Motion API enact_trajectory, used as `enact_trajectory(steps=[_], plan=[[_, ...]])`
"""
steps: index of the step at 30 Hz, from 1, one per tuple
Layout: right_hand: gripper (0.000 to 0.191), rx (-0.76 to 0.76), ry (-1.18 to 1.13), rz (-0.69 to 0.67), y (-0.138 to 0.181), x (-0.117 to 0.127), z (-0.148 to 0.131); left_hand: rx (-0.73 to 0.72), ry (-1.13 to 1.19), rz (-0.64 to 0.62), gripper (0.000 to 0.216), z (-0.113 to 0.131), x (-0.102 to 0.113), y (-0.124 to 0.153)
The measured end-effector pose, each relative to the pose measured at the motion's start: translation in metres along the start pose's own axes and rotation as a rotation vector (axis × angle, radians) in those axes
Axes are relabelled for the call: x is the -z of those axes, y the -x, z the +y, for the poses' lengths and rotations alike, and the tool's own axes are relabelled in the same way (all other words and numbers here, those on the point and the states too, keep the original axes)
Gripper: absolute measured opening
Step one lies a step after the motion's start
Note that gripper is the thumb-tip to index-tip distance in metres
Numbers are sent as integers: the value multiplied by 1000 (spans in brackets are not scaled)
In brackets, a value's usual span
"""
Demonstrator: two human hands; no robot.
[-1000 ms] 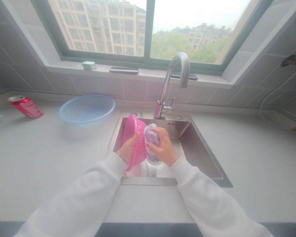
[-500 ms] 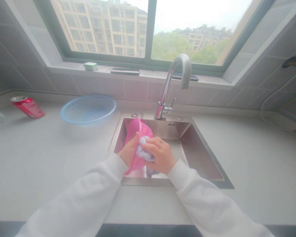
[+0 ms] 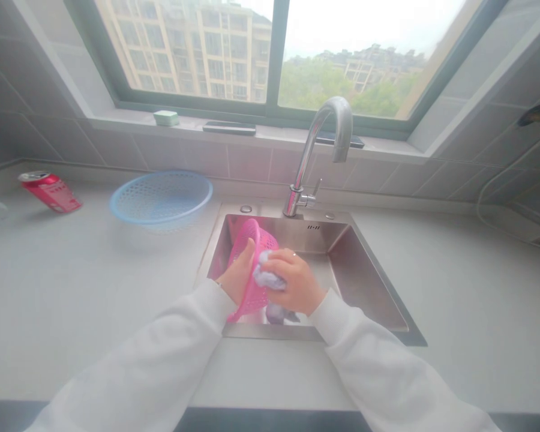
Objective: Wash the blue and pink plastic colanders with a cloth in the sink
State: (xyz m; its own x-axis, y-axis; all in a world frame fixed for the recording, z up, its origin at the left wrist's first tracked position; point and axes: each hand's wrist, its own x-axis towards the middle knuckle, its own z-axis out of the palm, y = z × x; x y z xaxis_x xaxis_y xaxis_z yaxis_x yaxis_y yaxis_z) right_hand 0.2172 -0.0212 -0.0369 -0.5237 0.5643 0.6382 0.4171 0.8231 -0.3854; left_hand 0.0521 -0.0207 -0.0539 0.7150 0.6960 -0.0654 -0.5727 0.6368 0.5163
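Observation:
A pink perforated plastic basket (image 3: 255, 295) is tilted on its side over the left part of the steel sink (image 3: 369, 282). My left hand (image 3: 237, 275) is closed on its near rim, thumb up along the edge. In my right hand (image 3: 297, 281), the fingers wrap round a crumpled pale cloth (image 3: 266, 271), pressed against or very close to the inside of the basket. Part of the basket is hidden behind both hands. Below, a greyish-purple crumpled item (image 3: 279, 313) lies in the sink, partly covered by my right hand.
Behind the sink rises a chrome faucet (image 3: 299, 162). To the left stand a blue perforated basket (image 3: 162, 198) and a tilted red can (image 3: 54, 193). A green-and-white block (image 3: 166, 118) and a dark flat object (image 3: 229, 128) lie on the windowsill.
My right hand and the cloth have shifted slightly right and a little away from the basket's rim. More of the purplish item below shows. The left hand keeps its hold.

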Motion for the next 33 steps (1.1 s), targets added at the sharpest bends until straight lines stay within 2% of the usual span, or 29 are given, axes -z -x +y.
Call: enact_trajectory(steps=[2, 5, 8, 12, 14, 16, 20, 22, 24, 29, 31, 33], plan=[[26, 125, 37, -76, 4, -6, -10, 56, 35, -35, 88, 5, -1, 1], [25, 117, 60, 11, 5, -9, -9, 28, 6, -21, 82, 6, 1, 1], [29, -31, 34, 142, -1, 1, 5, 4, -65, 4, 72, 0, 3, 1], [28, -332, 20, 270, -9, 18, 24, 124, -94, -11, 71, -9, 4, 3], [27, -360, 13, 280, -9, 20, 23, 150, -83, -19, 72, -10, 5, 4], [27, -248, 13, 223, -5, 15, 14, 121, -46, -40, 74, -8, 5, 3], [17, 140, 117, -25, 5, -5, -12, 101, 70, -89, 87, 5, -2, 5], [16, 187, 158, -48, 6, -12, -16, 77, 79, -84, 87, 9, -5, 6], [20, 92, 143, 32, 4, -10, -8, 28, 46, -61, 81, 8, -4, 7], [28, -377, 46, 303, -7, 13, 34, 66, -68, -47, 75, -3, 0, 8], [27, -447, 33, 332, -8, 19, 41, 52, -85, -65, 74, -5, -1, 7], [26, -400, 29, 289, -6, 17, 36, 36, -82, -68, 73, -4, -4, 6]])
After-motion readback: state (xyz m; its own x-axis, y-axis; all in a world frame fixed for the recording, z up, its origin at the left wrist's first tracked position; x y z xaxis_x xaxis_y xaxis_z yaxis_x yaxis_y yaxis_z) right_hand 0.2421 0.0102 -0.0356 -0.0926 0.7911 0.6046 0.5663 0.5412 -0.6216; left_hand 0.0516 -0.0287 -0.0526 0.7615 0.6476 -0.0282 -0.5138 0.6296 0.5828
